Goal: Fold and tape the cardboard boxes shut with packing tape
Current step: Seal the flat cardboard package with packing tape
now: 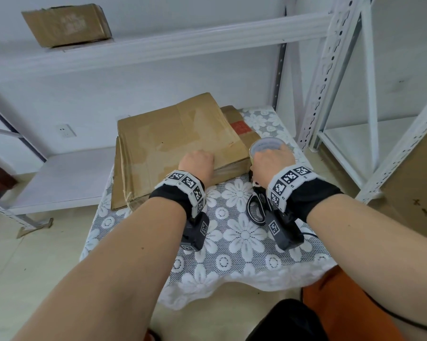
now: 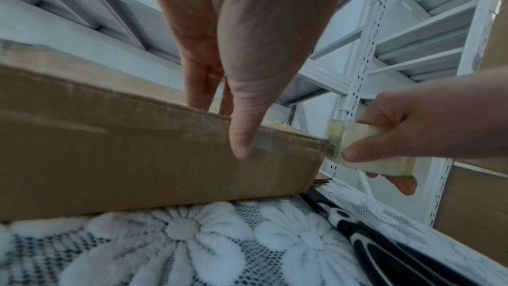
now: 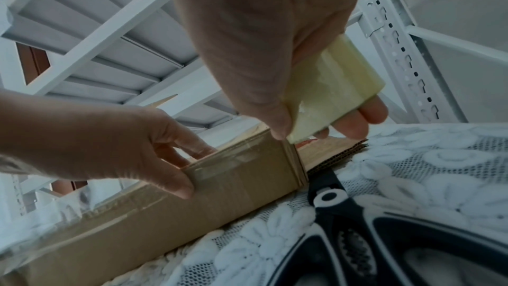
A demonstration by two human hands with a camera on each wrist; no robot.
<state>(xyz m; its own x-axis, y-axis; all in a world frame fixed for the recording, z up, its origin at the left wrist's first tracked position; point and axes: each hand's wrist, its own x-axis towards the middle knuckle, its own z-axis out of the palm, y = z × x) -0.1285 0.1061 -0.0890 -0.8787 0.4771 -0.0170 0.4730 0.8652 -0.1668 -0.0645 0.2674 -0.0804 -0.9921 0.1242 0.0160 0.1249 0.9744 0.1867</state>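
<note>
Head view: flat cardboard box (image 1: 180, 141) at frame centre on lace tablecloth (image 1: 237, 242), atop another flattened carton (image 1: 242, 126). Left hand (image 1: 197, 161) on box's near edge, fingers over the top. Right hand (image 1: 271, 161) right of centre, curled around tape roll (image 1: 266, 146) just beside box's right corner. Black scissors (image 1: 256, 205) on cloth below that hand. White metal shelving (image 1: 330, 70) at upper right; another box (image 1: 67, 24) on shelf at upper left.

Left wrist view: left hand (image 2: 247, 29) from top centre, thumb pressed against box (image 2: 123, 149) side, fingers over its top edge. Right hand (image 2: 429, 125) at right edge, gripping tape roll (image 2: 374, 151) at box corner. Scissors (image 2: 384, 251) lower right.

Right wrist view: right hand (image 3: 261, 40) at top centre, holding tape roll (image 3: 332, 92), thumb at box (image 3: 165, 214) corner. Clear tape strip (image 3: 233, 164) shiny along box's side. Left hand (image 3: 96, 145) at left, thumb on that strip, fingers on top. Scissors (image 3: 384, 236) at lower right.
</note>
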